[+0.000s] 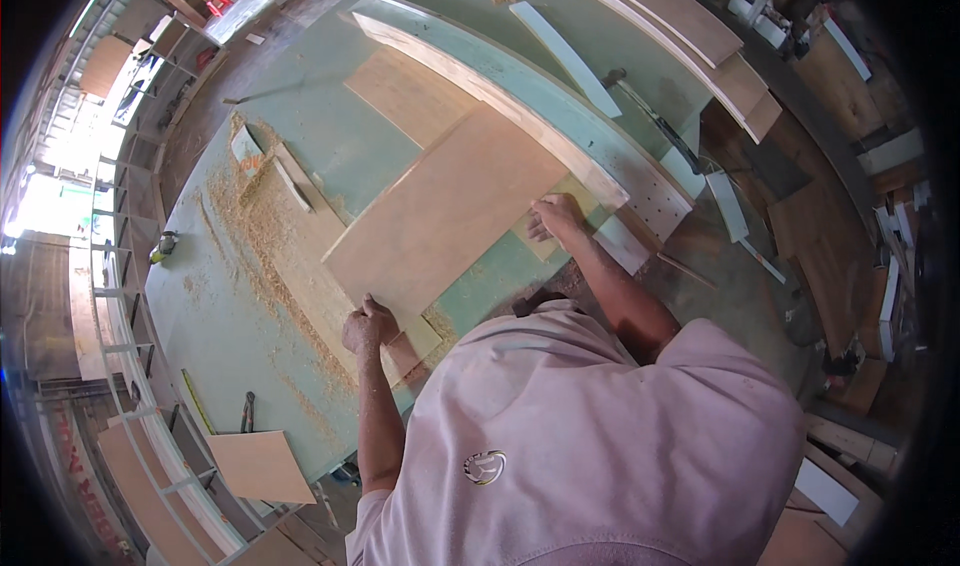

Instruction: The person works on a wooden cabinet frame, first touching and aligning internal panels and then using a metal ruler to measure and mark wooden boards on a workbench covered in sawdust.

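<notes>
A rectangular brown plywood board (450, 206) lies slantwise across the green worktable in front of me. My left hand (368, 326) grips its near left corner, thumb on top and fingers curled. At the board's near right edge, my right hand (556, 219) has its fingers bent around the rim; the fingertips are partly hidden. Beneath the left end rests a longer plywood sheet (300, 266) dusted with sawdust. A small yellowish plywood piece (538, 246) shows under the right hand. The far right end of the board lies close to a long timber beam (500, 101).
Sawdust (250, 211) is heaped on the table's left side, beside a narrow wood strip (293, 184). A hammer (650, 116) lies beyond the beam. Pliers (248, 411) and a plywood offcut (262, 466) are at the near left edge. Long curved panels (660, 26) lie along the far right.
</notes>
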Available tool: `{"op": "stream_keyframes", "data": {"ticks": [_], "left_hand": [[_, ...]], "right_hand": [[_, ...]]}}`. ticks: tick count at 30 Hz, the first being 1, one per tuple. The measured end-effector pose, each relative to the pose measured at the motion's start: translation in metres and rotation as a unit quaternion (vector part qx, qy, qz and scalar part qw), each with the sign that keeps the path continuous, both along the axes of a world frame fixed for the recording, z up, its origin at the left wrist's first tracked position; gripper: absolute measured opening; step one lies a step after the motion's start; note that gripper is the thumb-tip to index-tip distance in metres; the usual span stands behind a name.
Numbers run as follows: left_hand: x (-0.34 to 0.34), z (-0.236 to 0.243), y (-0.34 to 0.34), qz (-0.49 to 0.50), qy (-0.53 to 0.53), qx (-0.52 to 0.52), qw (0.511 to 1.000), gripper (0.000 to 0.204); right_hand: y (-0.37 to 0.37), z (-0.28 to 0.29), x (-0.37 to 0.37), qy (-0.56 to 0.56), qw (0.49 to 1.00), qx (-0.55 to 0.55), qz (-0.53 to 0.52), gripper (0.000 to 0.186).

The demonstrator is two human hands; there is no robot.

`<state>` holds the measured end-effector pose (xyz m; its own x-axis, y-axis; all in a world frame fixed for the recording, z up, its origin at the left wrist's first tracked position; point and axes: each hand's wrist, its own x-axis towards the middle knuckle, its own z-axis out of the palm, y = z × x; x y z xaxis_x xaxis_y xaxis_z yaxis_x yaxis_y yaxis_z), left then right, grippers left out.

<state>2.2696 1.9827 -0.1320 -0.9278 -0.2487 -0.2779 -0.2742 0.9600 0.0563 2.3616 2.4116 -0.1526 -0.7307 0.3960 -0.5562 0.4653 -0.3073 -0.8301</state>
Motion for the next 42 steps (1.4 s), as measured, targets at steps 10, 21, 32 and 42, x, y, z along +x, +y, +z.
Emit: {"op": "stream_keyframes", "data": {"ticks": [10,21,32,42], "left_hand": [[0.006,-0.011,-0.023,0.135,0.023,0.245,0.96,0.074],[0.005,-0.006,-0.015,0.279,0.169,0.538,0.778,0.049],[-0.034,-0.003,-0.068,0.192,0.209,0.297,0.912,0.054],[-0.035,0.021,-0.102,0.158,0.29,0.274,0.903,0.056]], "right_hand": [[-0.007,0.005,0.012,0.034,0.996,-0.048,-0.067,0.026],[-0.003,0.015,0.012,0.062,0.987,-0.045,-0.138,0.026],[0.009,0.04,-0.002,0.144,0.967,-0.099,-0.186,0.032],[0.013,0.038,0.001,0.061,0.878,0.44,0.177,0.032]]}}
